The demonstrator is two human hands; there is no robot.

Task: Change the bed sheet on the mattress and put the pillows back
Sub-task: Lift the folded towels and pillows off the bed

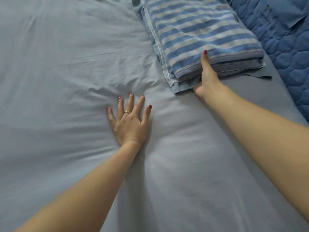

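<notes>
Bed sheet (58, 64) under flat, spread left hand (129, 122); right hand (206, 77) gripping striped pillow (200, 34).

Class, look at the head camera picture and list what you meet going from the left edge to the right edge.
Light blue bed sheet → left hand pressed flat on it → right hand gripping the striped folded pile → dark blue quilted cover.

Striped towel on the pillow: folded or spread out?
Folded. The striped towel shows stacked layers at its near edge, lying as a neat block on the pillow, whose near end the right hand grips.
</notes>
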